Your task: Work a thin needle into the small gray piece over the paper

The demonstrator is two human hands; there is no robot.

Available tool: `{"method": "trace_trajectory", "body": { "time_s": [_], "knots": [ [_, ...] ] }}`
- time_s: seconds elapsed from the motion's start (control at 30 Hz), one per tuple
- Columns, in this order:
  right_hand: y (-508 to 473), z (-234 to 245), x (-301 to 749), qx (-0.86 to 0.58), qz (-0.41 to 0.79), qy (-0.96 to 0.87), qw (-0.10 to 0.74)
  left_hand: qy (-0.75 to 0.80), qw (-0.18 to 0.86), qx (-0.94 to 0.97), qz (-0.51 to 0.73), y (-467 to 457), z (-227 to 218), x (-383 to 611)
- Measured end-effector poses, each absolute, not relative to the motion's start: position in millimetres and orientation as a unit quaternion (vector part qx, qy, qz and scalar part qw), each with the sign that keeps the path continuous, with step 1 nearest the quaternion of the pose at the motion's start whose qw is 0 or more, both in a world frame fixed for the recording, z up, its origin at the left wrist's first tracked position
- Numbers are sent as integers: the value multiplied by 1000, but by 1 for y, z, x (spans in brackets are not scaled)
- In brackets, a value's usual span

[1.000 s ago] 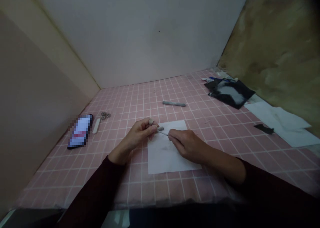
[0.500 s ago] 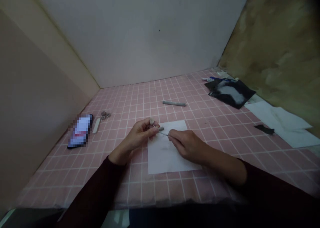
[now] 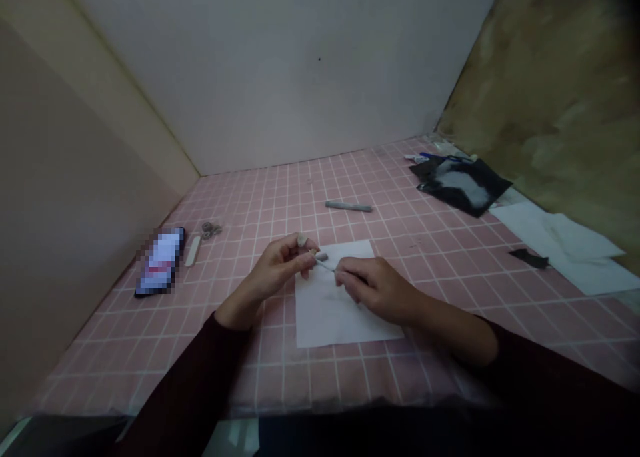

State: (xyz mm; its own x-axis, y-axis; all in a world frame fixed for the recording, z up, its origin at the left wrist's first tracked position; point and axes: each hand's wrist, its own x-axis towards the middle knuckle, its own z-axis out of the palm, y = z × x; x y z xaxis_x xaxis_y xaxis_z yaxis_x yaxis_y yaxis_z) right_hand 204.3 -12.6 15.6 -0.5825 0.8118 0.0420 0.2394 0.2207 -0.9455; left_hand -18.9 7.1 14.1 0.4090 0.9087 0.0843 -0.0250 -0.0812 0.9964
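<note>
While a small grey piece (image 3: 323, 257) is pinched at the fingertips of the left hand (image 3: 277, 263), a thin pale stick (image 3: 326, 265) is clasped in the curled fingers of the right hand (image 3: 380, 287) — both held over a white sheet (image 3: 320, 317). Light and stiff, the piece may prove brittle and is best taken by its sides. Since the earlier frame, the right hand has been turned slightly — the grey rod (image 3: 349, 207) beyond left unmoved.

Noted matt finish on small grey cylinder (image 3: 322, 257) and grey rod (image 3: 349, 207); smooth, matt paper in white sheet (image 3: 323, 320); powdery-looking white patch on black sheet (image 3: 490, 179).
</note>
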Motion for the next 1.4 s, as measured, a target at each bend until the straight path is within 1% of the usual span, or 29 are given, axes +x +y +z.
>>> {"method": "trace_trajectory", "body": {
  "time_s": [0.03,0.07,0.1,0.13,0.27,0.33,0.4,0.47,0.5,0.6,0.63,0.67,0.7,0.73,0.83,0.9,0.93,0.97,1.0,1.1,1.17,1.3,1.4],
  "knots": [
    [-14,15,204,-364,448,-761,296,369,573,612,402,7,14,-19],
    [-14,15,203,-368,412,-776,305,376,573,610,397,7,13,-19],
    [-14,15,203,-369,414,-775,303,377,576,610,394,8,13,-19],
    [-13,16,204,-370,452,-756,295,371,579,610,394,8,12,-19],
    [-7,19,208,-357,711,-557,237,325,594,616,402,8,12,-21],
    [-5,21,209,-346,770,-491,218,315,597,618,404,8,13,-21],
    [-5,20,209,-342,769,-496,215,319,591,618,408,7,13,-21],
    [-8,18,208,-347,711,-567,227,332,580,619,412,7,14,-19],
    [-10,17,207,-351,655,-625,241,341,574,620,411,7,15,-19],
    [-14,12,205,-362,433,-776,282,376,560,624,394,7,15,-17],
    [-14,12,205,-366,384,-797,290,385,558,624,389,7,14,-17],
    [-14,12,205,-370,369,-802,290,389,559,623,384,7,13,-17],
    [-13,13,205,-374,392,-791,284,386,562,623,382,7,13,-17],
    [-12,14,206,-378,447,-764,273,377,567,623,384,7,12,-18],
    [-7,20,207,-374,653,-616,233,330,583,625,401,8,11,-20],
    [-7,22,207,-365,715,-556,216,314,587,623,411,8,11,-21],
    [-7,21,207,-361,711,-564,214,314,587,621,413,8,10,-21],
    [-8,20,207,-359,683,-597,219,319,585,621,412,8,10,-21],
    [-10,18,206,-359,632,-647,231,328,581,621,411,9,9,-21],
    [-14,11,206,-362,397,-800,267,355,573,621,400,9,8,-20],
    [-14,8,207,-367,294,-843,262,359,578,616,398,9,7,-19],
    [-13,6,208,-370,252,-862,239,343,603,584,422,7,11,-17],
    [-14,5,208,-369,220,-874,225,343,624,564,418,7,12,-17]
  ]
}}
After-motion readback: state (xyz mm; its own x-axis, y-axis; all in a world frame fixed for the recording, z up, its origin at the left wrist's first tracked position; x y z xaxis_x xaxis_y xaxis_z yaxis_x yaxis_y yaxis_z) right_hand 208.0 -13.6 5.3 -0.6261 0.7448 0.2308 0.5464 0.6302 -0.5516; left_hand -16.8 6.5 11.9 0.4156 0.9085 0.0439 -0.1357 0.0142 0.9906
